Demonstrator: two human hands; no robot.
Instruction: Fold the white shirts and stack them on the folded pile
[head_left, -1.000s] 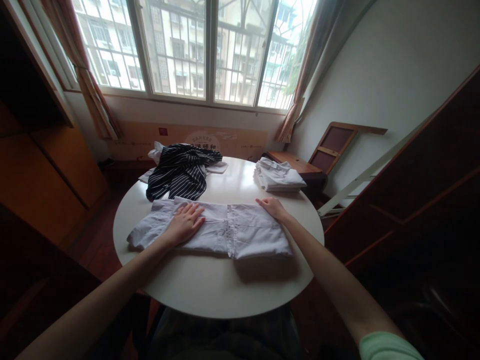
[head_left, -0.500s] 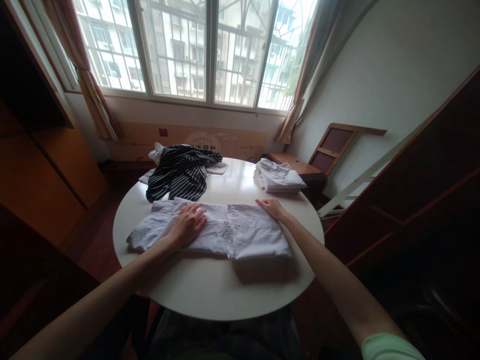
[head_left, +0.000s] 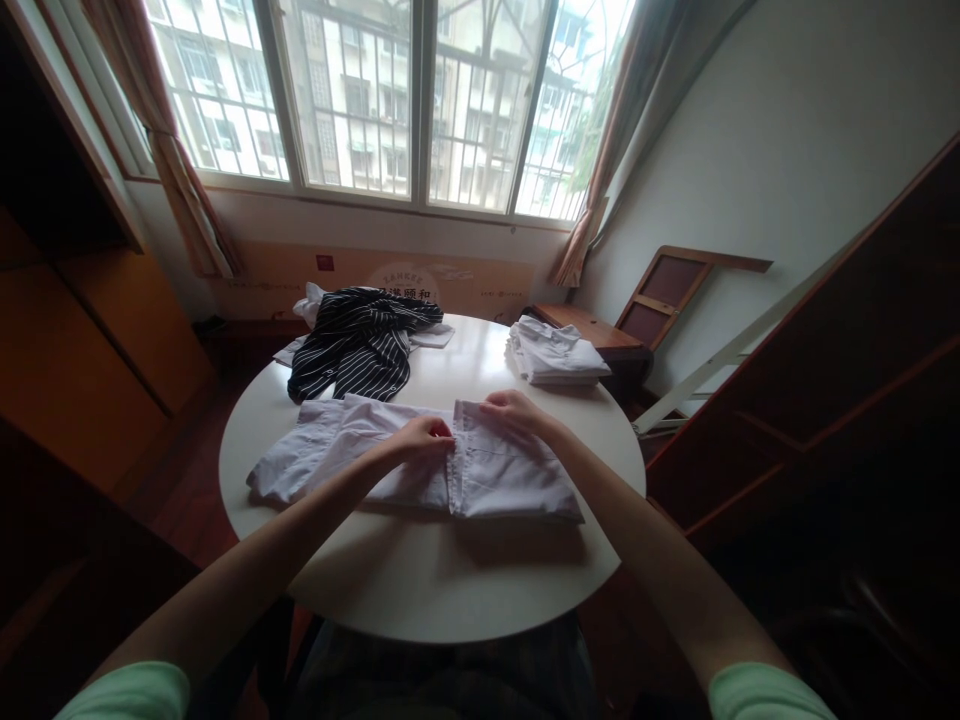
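Observation:
A white shirt (head_left: pixel 510 470), folded into a long flat strip, lies across the front of the round white table. Its right part is turned over, and that layer's frilly-looking edge runs down the middle. My left hand (head_left: pixel 427 435) is closed, its fingertips pinching at this edge. On the far side of the turned-over part, my right hand (head_left: pixel 516 412) has its thumb and fingers closed on the cloth near the top edge. The fingertips of both hands are partly hidden. The shirt's left end spreads out with loose wrinkles.
A black-and-white striped garment (head_left: pixel 356 345) lies heaped over white cloth at the table's (head_left: pixel 420 600) back left. At the back right sits a stack of folded white garments (head_left: pixel 559 352). Beyond stand a wooden side table (head_left: pixel 585 328) and barred windows (head_left: pixel 352 100).
My left hand has moved right from the shirt's middle to the edge of the turned-over part and closed there. My right hand has slid left along the far edge.

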